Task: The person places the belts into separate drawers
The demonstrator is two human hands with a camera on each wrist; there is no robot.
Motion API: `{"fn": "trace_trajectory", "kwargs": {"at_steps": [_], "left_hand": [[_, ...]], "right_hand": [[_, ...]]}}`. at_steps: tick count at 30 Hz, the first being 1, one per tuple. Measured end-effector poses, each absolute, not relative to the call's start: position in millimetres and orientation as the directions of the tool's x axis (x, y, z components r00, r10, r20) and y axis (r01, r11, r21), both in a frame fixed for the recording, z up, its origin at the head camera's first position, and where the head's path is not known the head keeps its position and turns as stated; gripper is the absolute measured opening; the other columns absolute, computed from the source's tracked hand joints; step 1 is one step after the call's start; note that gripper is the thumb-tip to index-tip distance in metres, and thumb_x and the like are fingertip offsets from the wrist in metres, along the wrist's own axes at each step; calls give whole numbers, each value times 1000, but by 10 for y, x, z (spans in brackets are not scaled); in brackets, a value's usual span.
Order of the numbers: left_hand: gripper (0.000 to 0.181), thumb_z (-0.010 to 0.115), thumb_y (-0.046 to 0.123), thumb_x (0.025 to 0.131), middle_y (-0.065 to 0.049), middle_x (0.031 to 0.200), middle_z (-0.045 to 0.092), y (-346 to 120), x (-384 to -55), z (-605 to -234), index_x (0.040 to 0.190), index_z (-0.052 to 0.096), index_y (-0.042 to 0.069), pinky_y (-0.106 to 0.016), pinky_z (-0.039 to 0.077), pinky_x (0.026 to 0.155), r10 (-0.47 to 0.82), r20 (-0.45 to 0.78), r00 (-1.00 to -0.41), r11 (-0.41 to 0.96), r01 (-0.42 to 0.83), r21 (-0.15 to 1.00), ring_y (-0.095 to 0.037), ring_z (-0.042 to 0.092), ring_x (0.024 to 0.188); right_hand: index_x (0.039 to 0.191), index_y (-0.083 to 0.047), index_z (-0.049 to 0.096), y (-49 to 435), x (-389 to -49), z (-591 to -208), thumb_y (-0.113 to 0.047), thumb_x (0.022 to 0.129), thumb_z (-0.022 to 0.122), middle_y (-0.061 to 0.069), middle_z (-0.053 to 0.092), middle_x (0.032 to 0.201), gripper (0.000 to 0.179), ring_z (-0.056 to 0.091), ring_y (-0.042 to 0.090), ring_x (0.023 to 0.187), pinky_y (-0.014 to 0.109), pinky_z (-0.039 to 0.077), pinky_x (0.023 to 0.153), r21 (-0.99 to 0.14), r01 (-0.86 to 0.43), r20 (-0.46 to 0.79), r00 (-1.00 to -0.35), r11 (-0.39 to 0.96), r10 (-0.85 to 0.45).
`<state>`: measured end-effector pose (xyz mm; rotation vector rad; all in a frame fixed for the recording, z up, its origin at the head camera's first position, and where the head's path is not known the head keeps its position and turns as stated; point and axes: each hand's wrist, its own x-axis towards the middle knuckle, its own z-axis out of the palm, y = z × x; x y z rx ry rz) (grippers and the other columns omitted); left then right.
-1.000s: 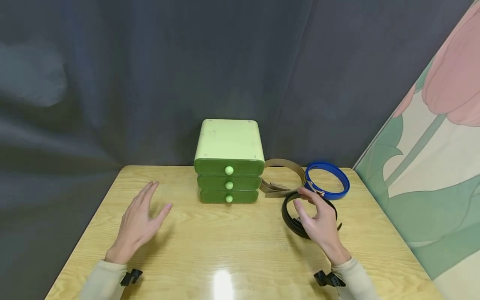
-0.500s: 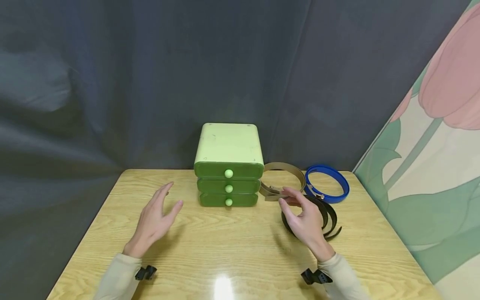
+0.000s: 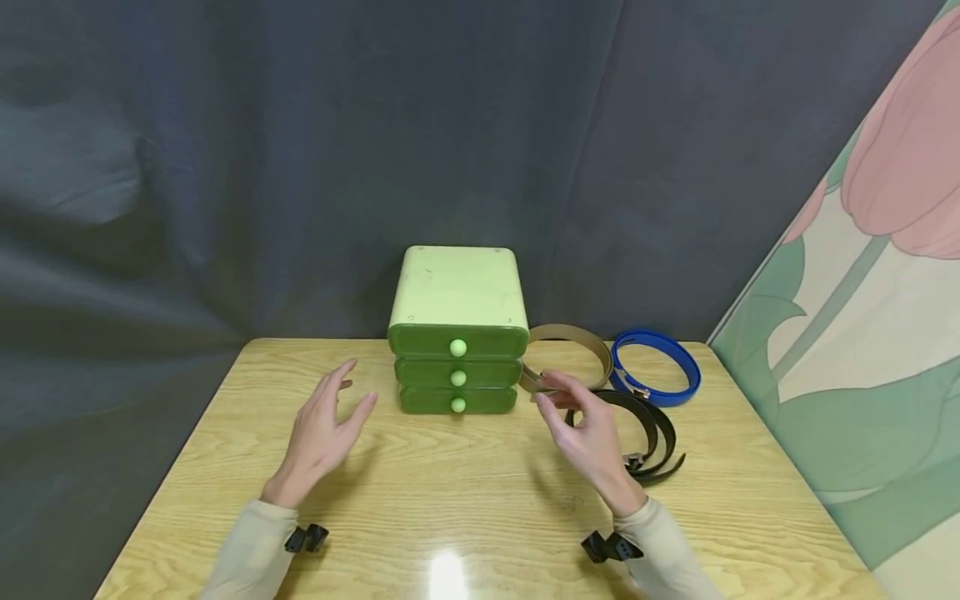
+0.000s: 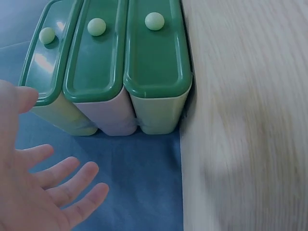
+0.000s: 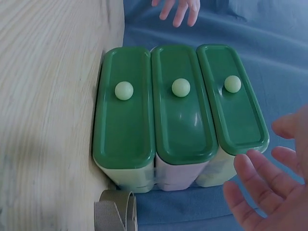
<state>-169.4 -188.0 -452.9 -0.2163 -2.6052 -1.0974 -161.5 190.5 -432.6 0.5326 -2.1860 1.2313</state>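
A small chest of three green drawers point(image 3: 459, 342) with round pale knobs and a light green top stands at the back of the table, every drawer pushed in. My left hand point(image 3: 318, 437) hovers to its left, fingers spread and holding nothing. To the right of the chest, my right hand point(image 3: 588, 429) hangs over the table with relaxed fingers and an empty grasp. Behind and beside it lie a coiled black belt point(image 3: 663, 433), a coiled tan belt point(image 3: 596, 346) and a coiled blue belt point(image 3: 678, 354). The right hand partly covers the black and tan belts.
A wooden table point(image 3: 450, 483) carries everything. Along its back edge hangs a dark curtain point(image 3: 375, 150), and a tulip-patterned cloth point(image 3: 862, 333) slopes down the right side. In the right wrist view, the tan belt point(image 5: 115, 211) sits close beside the chest.
Both hands have moved inward toward the chest, the left one rightward and the right one leftward off the black belt, uncovering more of it. The belts and drawers stay in place.
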Motion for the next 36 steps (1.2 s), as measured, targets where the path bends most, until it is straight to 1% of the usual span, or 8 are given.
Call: {"fn": "trace_trajectory", "kwargs": {"at_steps": [2,9,14,18,22,26,32,36], "left_hand": [[67,61,42,108,-17,160,51,-1856,-1706,-4521,164,39,13,-63,49,105,20,350,-937,684,268,679,-39,58,137],[63,65,32,107,-20,156,54,-1799,-1762,-4516,161,43,7,-59,53,103,10,416,-909,626,330,707,-40,61,132],[62,66,30,106,-19,156,54,-1733,-1800,-4465,160,44,8,-59,53,104,18,426,-904,590,354,726,-40,61,132],[63,67,29,106,-18,156,54,-1683,-1810,-4427,161,44,9,-59,53,105,14,415,-910,588,343,733,-39,60,133],[65,69,28,104,-17,157,54,-1651,-1831,-4402,161,43,9,-59,52,106,-22,413,-910,578,326,748,-40,61,134],[65,70,27,104,-17,158,53,-1627,-1844,-4389,161,43,9,-60,51,106,-34,397,-917,559,312,768,-41,60,135],[66,70,26,104,-17,158,53,-1599,-1858,-4402,162,42,10,-59,52,107,-22,377,-926,547,305,780,-40,60,135],[65,70,23,103,-19,156,55,-1584,-1866,-4398,161,43,10,-59,53,106,-23,391,-920,531,320,785,-41,61,133]], "right_hand": [[130,-4,72,1887,-1615,-4314,-1,97,76,11,81,115,34,77,16,86,33,64,81,-637,-594,652,-755,492,-69],[132,-5,72,1831,-1622,-4282,-1,97,75,14,81,113,35,78,19,86,13,56,80,-653,-602,650,-757,459,-68],[131,-5,72,1765,-1639,-4246,-1,98,74,11,81,111,33,78,18,85,13,57,81,-667,-604,649,-759,436,-58],[130,-2,72,1700,-1657,-4234,-1,98,74,10,81,110,32,77,16,85,16,59,82,-682,-599,636,-769,420,-64],[131,1,71,1625,-1702,-4208,-4,99,74,9,81,111,32,78,18,86,20,61,82,-694,-594,622,-779,408,-76],[132,1,71,1556,-1737,-4196,-4,99,75,10,81,112,33,78,19,86,24,63,82,-716,-579,600,-796,389,-81],[133,0,70,1472,-1761,-4196,-6,100,74,11,81,114,34,76,15,87,26,63,84,-744,-558,572,-816,367,-81],[133,1,70,1426,-1784,-4186,-7,100,74,11,81,114,34,77,20,86,26,63,85,-753,-555,564,-821,354,-87]]}}
